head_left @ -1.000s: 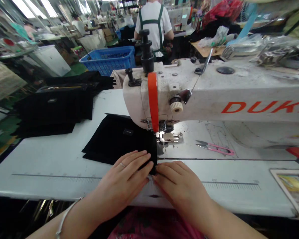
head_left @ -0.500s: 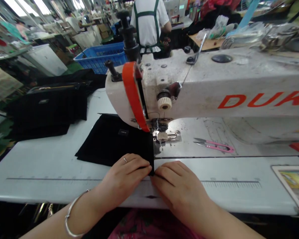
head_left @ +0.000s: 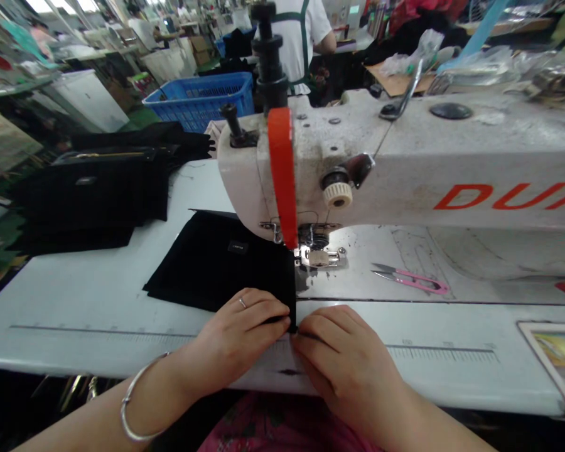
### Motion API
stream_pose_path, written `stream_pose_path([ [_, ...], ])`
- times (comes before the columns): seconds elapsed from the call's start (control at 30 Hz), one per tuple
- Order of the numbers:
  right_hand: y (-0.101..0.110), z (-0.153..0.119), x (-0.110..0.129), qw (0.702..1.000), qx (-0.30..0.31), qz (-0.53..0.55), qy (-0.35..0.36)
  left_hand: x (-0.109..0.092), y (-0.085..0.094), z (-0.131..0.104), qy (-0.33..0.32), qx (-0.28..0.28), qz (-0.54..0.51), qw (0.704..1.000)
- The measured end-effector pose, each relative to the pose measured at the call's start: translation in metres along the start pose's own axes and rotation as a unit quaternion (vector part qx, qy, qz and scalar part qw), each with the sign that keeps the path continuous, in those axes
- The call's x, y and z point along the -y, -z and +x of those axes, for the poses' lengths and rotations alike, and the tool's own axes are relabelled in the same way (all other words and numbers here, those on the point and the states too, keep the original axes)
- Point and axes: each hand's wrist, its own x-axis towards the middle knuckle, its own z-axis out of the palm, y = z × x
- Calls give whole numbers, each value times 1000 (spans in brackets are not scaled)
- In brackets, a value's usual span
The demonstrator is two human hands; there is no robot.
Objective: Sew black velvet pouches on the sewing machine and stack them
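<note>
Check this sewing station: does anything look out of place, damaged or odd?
Slightly: dark patches beside the black fabric panel make the pale machine bed look stained or worn, and pink-handled metal thread snips lie on it with blades apart.

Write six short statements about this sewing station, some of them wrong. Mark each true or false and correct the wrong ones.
1. The left hand rests on the near part of the black fabric. True.
2. The pink-handled snips lie left of the black fabric. False: the pink-handled snips lie to its right.
3. A silver bangle is on the right wrist. False: the silver bangle is on the left wrist.
4. The right hand is at the fabric's near right corner. True.
5. The upright strip on the sewing machine is green. False: the upright strip is orange-red.
6. A blue basket stands beyond the table. True.
</note>
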Motion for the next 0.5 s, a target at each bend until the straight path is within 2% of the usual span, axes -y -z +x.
stream_pose_path([
  [0.13, 1, 0, -1, 1000, -12, -4, -5, 3, 0, 0, -7, 6, -16, 1000],
  [0.27, 2, 0, -4, 999, -24, -1, 31, 7, 2, 2, -42, -8, -25, 999],
  [0.5, 7, 12, -10, 999, -10, -24, 36, 17, 8, 14, -61, -28, 1, 998],
])
